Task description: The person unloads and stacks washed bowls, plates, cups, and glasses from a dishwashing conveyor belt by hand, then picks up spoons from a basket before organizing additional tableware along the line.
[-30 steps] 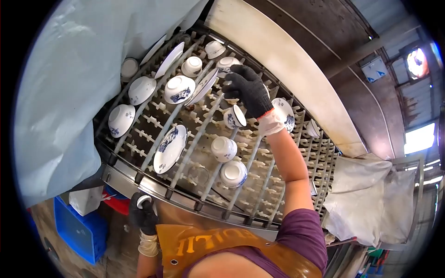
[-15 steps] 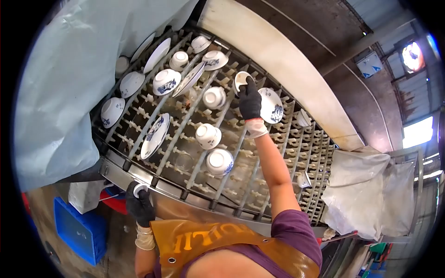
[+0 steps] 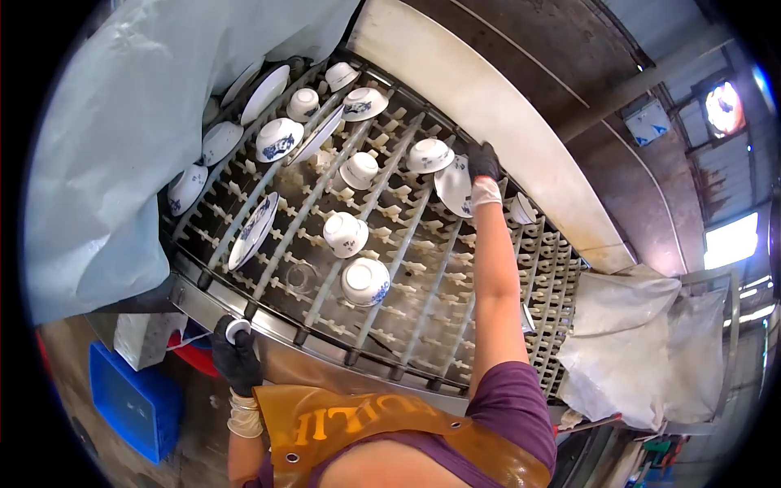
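My left hand (image 3: 236, 358), in a dark glove, is closed on a small white round piece of crockery (image 3: 237, 328) by the rack's front edge. At the far side, my gloved right hand (image 3: 485, 163) is against the right edge of a blue-patterned white plate (image 3: 452, 189). Its fingers are too dark and foreshortened to show a grip. Just left of that plate, a white bowl (image 3: 429, 156) lies face down on the pegged rack (image 3: 407, 268). Nearer stand more upturned bowls, among them a patterned one (image 3: 365, 281) and a plainer one (image 3: 346, 234).
Several bowls and tilted plates, such as an oval-looking plate (image 3: 254, 232), occupy the rack's left part beside a plastic curtain (image 3: 122, 163). A pale panel (image 3: 488, 122) borders the far side. A blue crate (image 3: 134, 403) is on the floor at lower left.
My right hand has let go of the bowl, now face down on the rack, and moved right to the plate's edge. My left hand keeps its hold. The view has shifted slightly.
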Demonstrator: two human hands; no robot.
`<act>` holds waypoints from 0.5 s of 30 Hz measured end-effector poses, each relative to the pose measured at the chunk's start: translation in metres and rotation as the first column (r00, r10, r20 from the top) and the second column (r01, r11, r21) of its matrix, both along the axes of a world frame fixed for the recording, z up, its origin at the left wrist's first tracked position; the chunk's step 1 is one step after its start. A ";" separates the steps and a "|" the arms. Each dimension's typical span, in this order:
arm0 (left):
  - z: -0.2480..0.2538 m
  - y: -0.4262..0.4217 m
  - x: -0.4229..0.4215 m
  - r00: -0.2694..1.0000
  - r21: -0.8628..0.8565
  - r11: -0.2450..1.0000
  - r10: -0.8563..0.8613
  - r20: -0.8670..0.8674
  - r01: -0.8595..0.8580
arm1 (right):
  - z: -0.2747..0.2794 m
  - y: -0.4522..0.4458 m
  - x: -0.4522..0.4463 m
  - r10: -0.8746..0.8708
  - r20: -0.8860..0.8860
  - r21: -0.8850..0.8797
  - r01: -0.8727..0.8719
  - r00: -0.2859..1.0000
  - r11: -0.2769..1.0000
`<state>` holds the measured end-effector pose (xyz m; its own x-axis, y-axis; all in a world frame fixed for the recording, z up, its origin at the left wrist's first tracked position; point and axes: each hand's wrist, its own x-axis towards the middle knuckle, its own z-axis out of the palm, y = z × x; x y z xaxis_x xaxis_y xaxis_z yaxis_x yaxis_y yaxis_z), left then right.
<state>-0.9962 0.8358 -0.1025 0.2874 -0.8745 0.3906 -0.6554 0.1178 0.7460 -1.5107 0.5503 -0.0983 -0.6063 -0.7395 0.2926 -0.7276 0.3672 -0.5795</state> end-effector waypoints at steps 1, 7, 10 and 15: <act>0.000 0.000 -0.002 1.000 -0.039 0.999 -0.003 0.018 0.004 | 0.014 0.020 0.001 -0.047 0.011 0.151 0.045 0.999 0.988; -0.009 0.012 -0.002 0.999 -0.036 0.999 -0.025 -0.029 0.023 | -0.074 0.036 -0.121 0.188 -0.034 0.403 -0.159 0.982 0.901; -0.008 0.013 -0.008 0.999 -0.059 0.998 -0.024 -0.037 0.022 | -0.008 0.087 -0.052 0.214 0.418 -0.171 -0.154 0.883 0.973; -0.014 0.015 -0.016 0.994 -0.101 0.994 -0.044 -0.098 0.034 | 0.041 0.158 0.100 0.259 -0.330 -0.219 -0.341 0.908 0.914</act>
